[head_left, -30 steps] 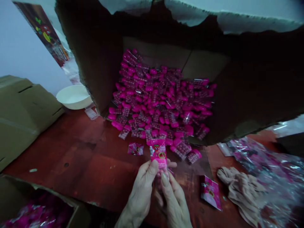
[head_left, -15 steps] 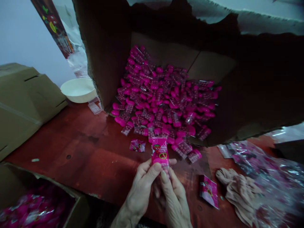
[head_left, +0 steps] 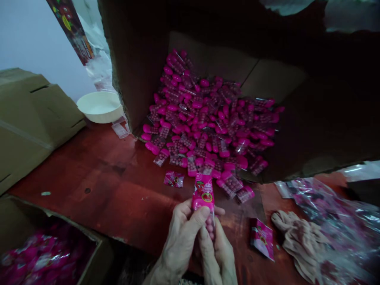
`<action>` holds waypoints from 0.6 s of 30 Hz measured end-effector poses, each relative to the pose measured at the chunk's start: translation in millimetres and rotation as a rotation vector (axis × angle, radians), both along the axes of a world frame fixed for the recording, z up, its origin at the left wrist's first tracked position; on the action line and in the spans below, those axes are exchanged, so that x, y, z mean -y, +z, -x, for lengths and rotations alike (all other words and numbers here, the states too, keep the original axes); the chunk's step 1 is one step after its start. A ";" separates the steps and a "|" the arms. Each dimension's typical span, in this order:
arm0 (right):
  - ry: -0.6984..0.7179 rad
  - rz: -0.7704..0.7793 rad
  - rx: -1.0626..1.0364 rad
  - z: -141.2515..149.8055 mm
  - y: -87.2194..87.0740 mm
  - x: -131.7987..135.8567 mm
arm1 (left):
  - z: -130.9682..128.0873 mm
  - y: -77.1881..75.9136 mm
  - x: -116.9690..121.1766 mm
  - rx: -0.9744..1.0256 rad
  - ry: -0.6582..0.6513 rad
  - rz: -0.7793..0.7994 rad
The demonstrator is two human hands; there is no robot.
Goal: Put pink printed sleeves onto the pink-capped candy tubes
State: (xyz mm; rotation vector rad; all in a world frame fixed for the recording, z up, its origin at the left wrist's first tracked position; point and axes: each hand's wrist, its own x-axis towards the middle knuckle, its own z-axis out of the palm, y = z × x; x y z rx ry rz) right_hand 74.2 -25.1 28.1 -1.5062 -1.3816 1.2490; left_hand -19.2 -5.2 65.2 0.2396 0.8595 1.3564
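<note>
My left hand and my right hand are closed together on one pink candy packet, held upright above the red table; its printed pink label sticks up above my fingers and small pink balls show below. Just beyond it, a heap of pink candy packets spills from a big cardboard box lying on its side. A small folded pink label lies on the table to the left of the held packet. Another pink label lies to the right.
A white bowl sits at the back left beside a closed cardboard box. An open box with pink packets is at the near left. A beige cloth and crinkled clear plastic wrappers lie at the right.
The view has shifted slightly. My hands have stayed closed on the packet and drawn nearer to me, the right fingers sliding lower so pink balls show between them.
</note>
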 end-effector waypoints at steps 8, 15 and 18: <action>-0.053 0.069 -0.038 -8.1 -1.0 -5.1 | -9.3 -10.9 4.2 0.071 0.104 -0.039; 0.094 -0.079 0.057 -8.1 12.2 -11.2 | 4.2 -12.1 -8.6 0.164 0.135 -0.047; 0.168 -0.157 0.113 -2.1 18.7 -16.4 | 6.1 -14.6 -10.0 0.216 0.160 -0.030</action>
